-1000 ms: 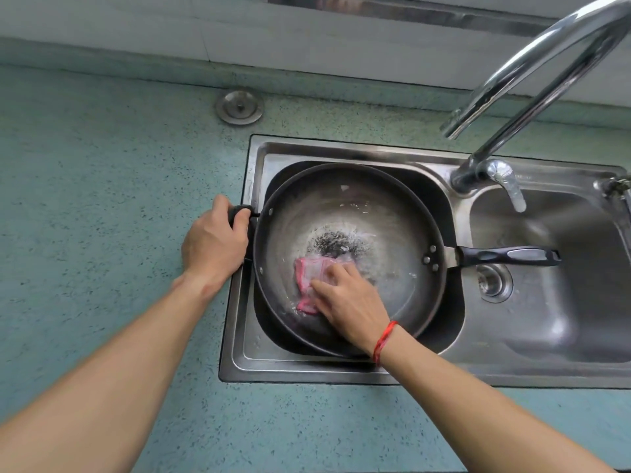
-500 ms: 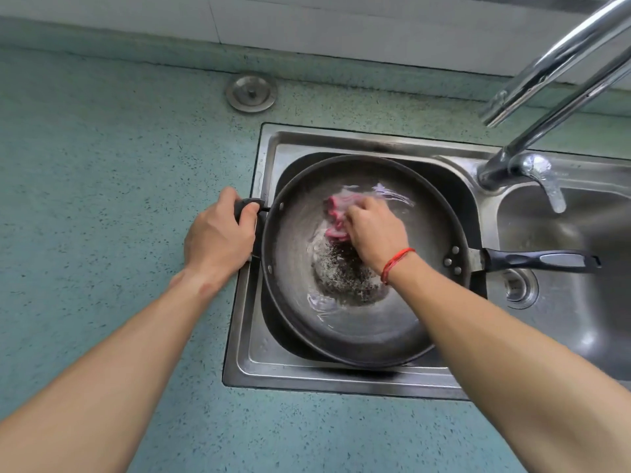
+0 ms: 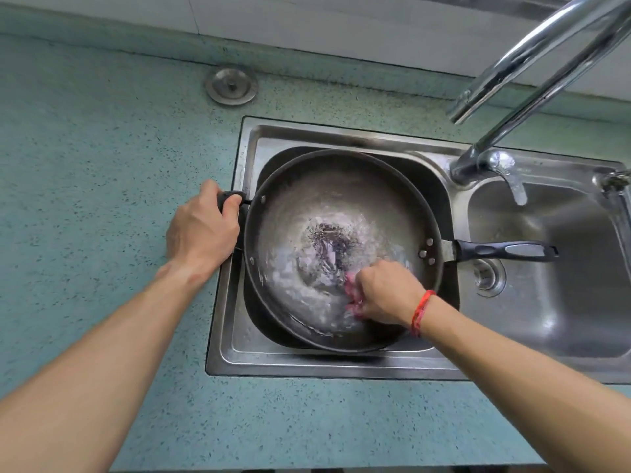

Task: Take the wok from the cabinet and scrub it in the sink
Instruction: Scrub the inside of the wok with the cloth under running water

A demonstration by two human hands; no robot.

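My left hand (image 3: 201,230) is curled round the small handle (image 3: 232,198), same grip as a sec ago. It pins the wok (image 3: 341,199) in the left basin of the sink (image 3: 307,365), w/ the long handle (image 3: 505,250) sticking out over the right basin. My right hand (image 3: 386,291) is bunched on the pink cloth (image 3: 351,291), fingers curled over it, pressing it to the near-right wall of the wok.

Half a sec ago that hand was up at the far side, so I've swept round the bowl, approx half a lap. Suds and water are smeared across the inside. The dark patch (image 3: 327,244) at the centre is there as before — prob. burnt residue, though the blur makes that hard to call.

So the wok's out of the cabinet and scrubbing is well under way but not finished — the middle needs direct passes w/ more pressure. No stream shows from the tap (image 3: 532,52).
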